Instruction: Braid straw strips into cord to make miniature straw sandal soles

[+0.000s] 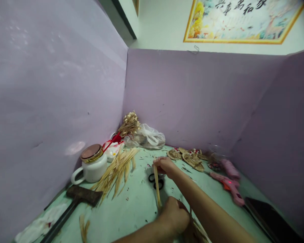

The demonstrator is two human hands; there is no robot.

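A pale, flat straw strip (156,187) stretches upright between my two hands. Its top end is pinched in the fingers of my right hand (165,166), held out over the table. Its lower end runs to my left hand (174,216), which is closed in a fist nearer to me; the fingers are partly hidden. More straw strands (200,233) show below my left hand, partly covered by my right forearm. Black-handled scissors (159,184) lie on the table just behind the strip, their blades hidden.
On the left are a hammer-like tool (84,195), a lidded white mug (93,170) and a straw bundle (118,168). Dried flowers (130,125) and a plastic bag (152,136) sit behind. Woven straw pieces (190,158), a pink glue gun (226,185) and pink thread spool (230,168) lie right.
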